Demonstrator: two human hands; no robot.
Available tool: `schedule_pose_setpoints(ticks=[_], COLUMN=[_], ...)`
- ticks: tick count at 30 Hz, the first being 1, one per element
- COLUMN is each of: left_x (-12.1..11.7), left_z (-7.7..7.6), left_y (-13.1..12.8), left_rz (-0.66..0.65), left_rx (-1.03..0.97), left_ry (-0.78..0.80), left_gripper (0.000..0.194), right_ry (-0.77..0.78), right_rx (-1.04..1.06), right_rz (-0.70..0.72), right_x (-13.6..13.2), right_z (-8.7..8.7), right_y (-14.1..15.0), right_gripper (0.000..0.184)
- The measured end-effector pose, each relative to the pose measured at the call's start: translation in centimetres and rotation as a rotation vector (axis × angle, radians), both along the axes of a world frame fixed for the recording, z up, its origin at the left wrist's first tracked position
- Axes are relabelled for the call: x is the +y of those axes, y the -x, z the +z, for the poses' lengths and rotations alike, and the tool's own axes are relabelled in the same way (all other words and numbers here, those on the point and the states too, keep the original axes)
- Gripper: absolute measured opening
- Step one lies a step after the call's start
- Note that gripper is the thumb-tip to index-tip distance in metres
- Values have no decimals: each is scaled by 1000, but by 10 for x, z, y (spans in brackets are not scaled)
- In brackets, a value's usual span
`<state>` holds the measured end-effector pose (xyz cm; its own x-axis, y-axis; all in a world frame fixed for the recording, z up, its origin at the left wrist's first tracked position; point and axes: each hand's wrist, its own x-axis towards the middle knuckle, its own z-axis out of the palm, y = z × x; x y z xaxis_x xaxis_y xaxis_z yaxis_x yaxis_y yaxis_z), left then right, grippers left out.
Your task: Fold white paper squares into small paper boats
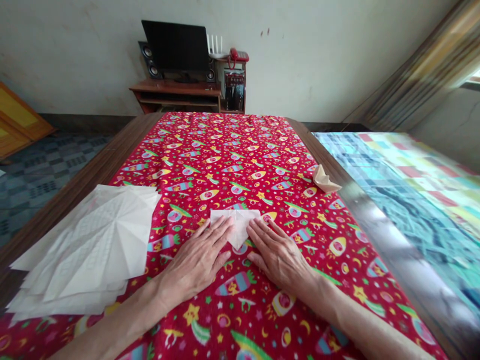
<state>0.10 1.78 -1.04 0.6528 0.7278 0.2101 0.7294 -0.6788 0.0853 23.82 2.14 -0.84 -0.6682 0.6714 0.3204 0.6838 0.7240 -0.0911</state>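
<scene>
A small folded sheet of white paper [237,231] lies flat on the red patterned cloth, straight along its far edge and pointed toward me, with a crease down its middle. My left hand [204,252] presses its left part with outstretched fingers. On the right side, my right hand [279,252] rests with its fingertips on the paper, fingers also stretched out. Both thumbs point inward, apart from each other. Parts of the paper's two sides are hidden beneath the fingers.
Left of my arm lies a stack of creased white paper sheets [108,240]. A folded cream paper piece [325,180] sits near the table's right edge. Beyond the table stand a monitor [176,47] and a red telephone [238,56]. To the right is a bed [408,200].
</scene>
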Motion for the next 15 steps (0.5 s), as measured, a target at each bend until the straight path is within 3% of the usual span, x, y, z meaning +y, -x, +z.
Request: schedule_pose_setpoints(ticks=[10,15], left_x=[-7,8], left_z=[1,-1], left_y=[25,26], left_rz=[89,80], left_rx=[35,-138], left_ry=[-18,-66], left_gripper=[46,32], right_ry=[-68,-96], right_rx=[56,90], right_rz=[-76,-70], right_x=[4,15], right_z=[-5,-1], right_y=[-1,3], right_gripper=[37,25])
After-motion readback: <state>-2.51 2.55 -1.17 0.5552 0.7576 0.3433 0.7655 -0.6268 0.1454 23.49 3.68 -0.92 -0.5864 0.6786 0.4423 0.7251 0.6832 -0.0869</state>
